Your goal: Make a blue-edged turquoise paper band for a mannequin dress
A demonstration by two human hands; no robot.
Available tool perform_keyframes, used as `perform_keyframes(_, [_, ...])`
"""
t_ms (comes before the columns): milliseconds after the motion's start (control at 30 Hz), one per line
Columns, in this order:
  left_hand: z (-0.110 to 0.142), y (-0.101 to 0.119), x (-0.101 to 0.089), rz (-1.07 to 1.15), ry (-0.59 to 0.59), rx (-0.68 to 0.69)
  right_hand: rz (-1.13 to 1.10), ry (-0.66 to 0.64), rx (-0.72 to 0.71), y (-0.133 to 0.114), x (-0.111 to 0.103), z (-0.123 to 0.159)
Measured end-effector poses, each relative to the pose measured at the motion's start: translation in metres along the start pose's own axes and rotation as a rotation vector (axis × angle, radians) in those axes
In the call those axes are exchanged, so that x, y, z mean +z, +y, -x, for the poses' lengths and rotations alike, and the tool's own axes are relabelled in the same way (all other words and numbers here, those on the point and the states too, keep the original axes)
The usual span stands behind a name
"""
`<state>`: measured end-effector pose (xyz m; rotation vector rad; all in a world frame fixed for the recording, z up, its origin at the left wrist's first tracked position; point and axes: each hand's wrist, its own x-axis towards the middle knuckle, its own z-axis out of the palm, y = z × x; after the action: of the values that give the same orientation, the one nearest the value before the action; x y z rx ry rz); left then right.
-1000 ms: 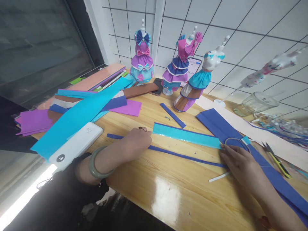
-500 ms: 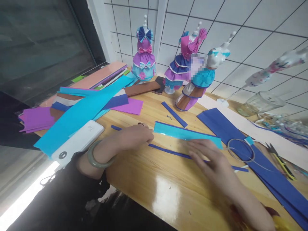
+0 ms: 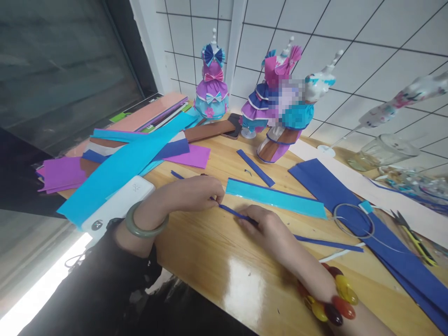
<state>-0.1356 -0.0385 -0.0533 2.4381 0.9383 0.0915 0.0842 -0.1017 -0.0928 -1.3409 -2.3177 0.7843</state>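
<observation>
A narrow dark blue strip [image 3: 229, 211] runs slantwise low over the wooden table, its material hard to tell. My left hand [image 3: 196, 192] pinches it with fingers closed, and the strip's far end shows beyond the knuckles. Lower along the same strip, my right hand [image 3: 268, 228] grips it between thumb and fingers; the rest emerges past the wrist toward the right. Just behind both hands lies a flat turquoise strip [image 3: 276, 199] with a dark blue upper edge. Farther back is a short blue strip [image 3: 255, 168].
Several small dress forms in ruffled dresses [image 3: 212, 100] stand along the tiled wall. Coloured sheets [image 3: 122, 163] and a white power bank [image 3: 119, 203] lie left. A folded blue sheet [image 3: 381, 261], a wire coil [image 3: 373, 228], scissors [image 3: 413, 238] and a glass jar [image 3: 388, 151] are right.
My right hand has moved left, toward my left hand, and closed on the blue strip. The left hand stays nearly in place, now pinching the strip.
</observation>
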Motion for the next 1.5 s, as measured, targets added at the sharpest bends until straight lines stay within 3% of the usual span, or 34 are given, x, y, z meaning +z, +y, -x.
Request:
perform_keyframes(200, [-0.001,-0.002,-0.002,0.04,-0.084,0.012,0.093,0.083,0.012,0.011,-0.013,0.039])
perform_keyframes(500, [-0.019,-0.001,0.018,0.19,-0.052,0.084,0.627,0.358,-0.048,0.043,-0.038,0.126])
perform_keyframes(733, [-0.034,0.002,0.034,0.739,-0.34,-0.046,0.792,0.451,0.024,0.043,-0.041,0.156])
perform_keyframes(833, [-0.036,0.001,0.038,0.819,-0.369,-0.079,0.755,0.483,0.06,0.044,-0.035,0.157])
perform_keyframes(1000, [-0.037,-0.005,0.044,0.772,-0.343,-0.12,0.631,0.486,0.089,0.053,-0.03,0.158])
perform_keyframes(1167, [-0.039,-0.004,0.046,0.731,-0.291,-0.101,0.308,0.246,0.171,0.055,-0.045,0.149])
perform_keyframes(1300, [-0.039,0.001,0.047,0.679,-0.272,-0.061,0.032,0.143,0.266,0.037,-0.052,0.115])
perform_keyframes(1500, [-0.038,-0.001,0.047,0.7,-0.272,-0.029,-0.413,-0.103,0.32,0.016,-0.034,0.041])
